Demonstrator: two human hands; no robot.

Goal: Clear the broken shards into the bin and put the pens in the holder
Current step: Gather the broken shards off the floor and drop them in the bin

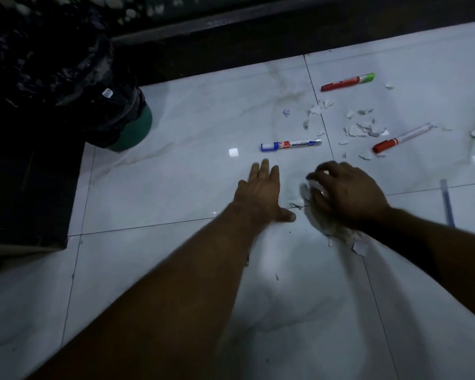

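Far left there's the green bin (133, 128) with a black bag (52, 67) over it. The left hand (261, 193) is flat on the tile floor (162, 187), fingers straight and together. The blue marker (291, 145) lies just beyond it. The right hand (348, 193) is curled over a heap of shards (337, 231), too blurry to tell if it's gripping any. More loose shards (362, 130) are further right, between the green-capped red marker (346, 82) and the red-capped white marker (403, 138). A blue pen (447, 204) lies at the right edge.

Glossy white marble-look floor tiles (176, 187), dark skirting (231, 50) along the far edge.
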